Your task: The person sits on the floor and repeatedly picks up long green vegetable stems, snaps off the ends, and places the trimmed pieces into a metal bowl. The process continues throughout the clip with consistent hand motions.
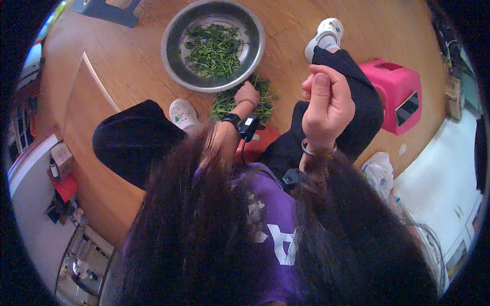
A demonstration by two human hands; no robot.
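A wide stainless steel basin stands on the wooden floor, holding cut green stems and leaves. Just below its near rim lies a pile of uncut leafy greens. My left hand reaches into this pile, beside the basin's rim; its fingertips are partly hidden, so its grip cannot be told. My right hand is raised over my right leg, to the right of the pile, with curled fingers and the thumb on top. Nothing shows clearly between its fingers. Part of a red object shows under my left forearm.
A pink plastic stool stands beside my right leg, with a dark flat device at its side. A grey stool is at the upper left. A plastic bag lies at the right. My feet in white clogs flank the greens.
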